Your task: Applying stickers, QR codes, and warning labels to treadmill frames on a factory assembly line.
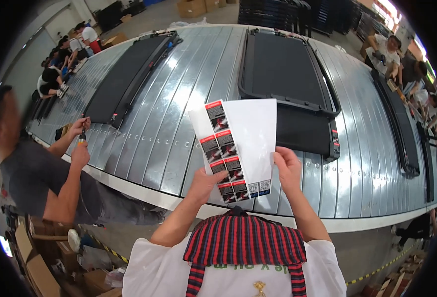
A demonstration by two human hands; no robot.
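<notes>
My left hand (206,185) is closed on the lower left of a strip of warning labels (220,148), red-topped with small pictures. The thumb lies across its front. Behind this strip spreads a glossy white label sheet (255,131), with two small blue-and-white code stickers (259,188) at its bottom corner. My right hand (287,168) pinches the white sheet's right edge between thumb and fingers. Both sheets are held up over the metal-slatted conveyor. Just beyond them lies a black framed panel (285,64), partly hidden by the paper, with a dark flat part (305,131) at its near end.
To the left, a co-worker (45,168) holds a screwdriver (83,138) at another long black panel (129,81). More black panels (396,123) lie at the right, with several people beyond. The conveyor's white edge (327,225) runs before me. Cardboard boxes (40,272) stand lower left.
</notes>
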